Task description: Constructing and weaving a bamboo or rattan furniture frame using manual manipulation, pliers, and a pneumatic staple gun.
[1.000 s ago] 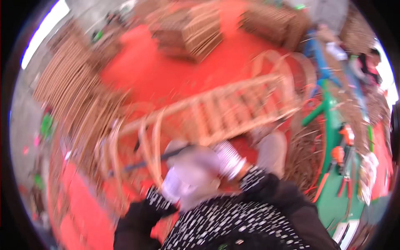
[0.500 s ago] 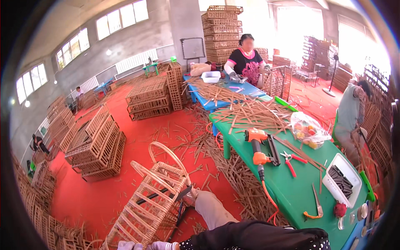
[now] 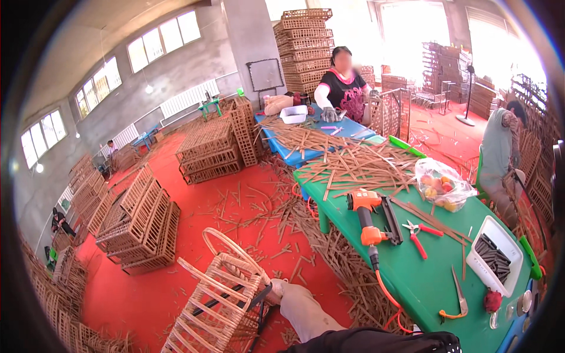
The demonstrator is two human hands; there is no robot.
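Neither of my hands shows in the picture. A woven basket frame of pale cane strips point(image 3: 220, 297) with a looped handle leans at the lower middle, its bottom end cut off by the lower edge. Against its right side rests a limb in beige cloth point(image 3: 303, 309), seemingly my leg. Dark cloth of my clothing point(image 3: 376, 341) crosses the lower edge. On the green table point(image 3: 388, 282) to the right lie an orange-and-black nail gun point(image 3: 371, 217) with an orange hose, red-handled pliers point(image 3: 421, 238) and a curved blade point(image 3: 461, 292) with an orange handle.
A white tray of dark strips point(image 3: 497, 256), a bag of fruit point(image 3: 441, 185) and brown strips point(image 3: 353, 167) lie on the table. Strip offcuts point(image 3: 347, 276) litter the red floor. Stacked crates point(image 3: 141, 217) stand left. A co-worker point(image 3: 347, 94) stands at the blue table; another bends at right.
A gloved hand and its striped cuff, seen at the lower edge before, have gone out of view. The view has shifted slightly, and the basket frame sits lower.
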